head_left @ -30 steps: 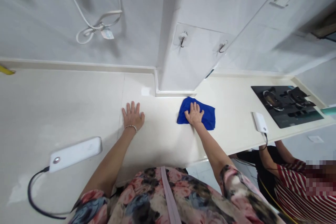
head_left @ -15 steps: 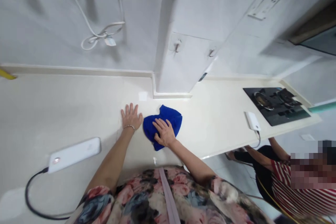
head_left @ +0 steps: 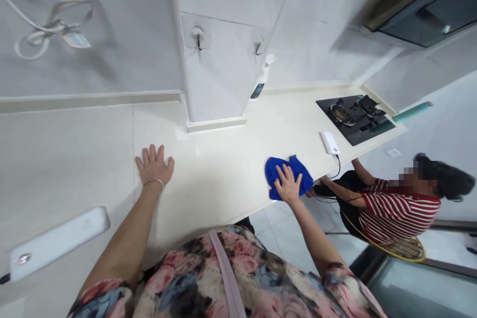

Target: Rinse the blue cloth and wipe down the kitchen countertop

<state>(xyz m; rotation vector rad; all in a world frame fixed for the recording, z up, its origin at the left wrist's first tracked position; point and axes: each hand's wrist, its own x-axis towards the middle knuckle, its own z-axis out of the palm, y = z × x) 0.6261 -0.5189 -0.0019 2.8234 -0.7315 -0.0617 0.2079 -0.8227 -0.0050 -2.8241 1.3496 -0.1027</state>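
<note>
the right hand (head_left: 288,189) lies with its fingers spread wide on the blue cloth (head_left: 272,168), which is at the front edge of the pale counter (head_left: 219,174). the left hand (head_left: 154,167) is also wide, flat on the counter. 1 white device (head_left: 329,143) lies near the black stove (head_left: 352,131).

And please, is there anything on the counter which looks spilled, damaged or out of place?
I see no spill or damage. Mildly odd is the white device lying near the stove on the counter, with its black cable hanging over the front edge; electronics seem misplaced there.
</note>
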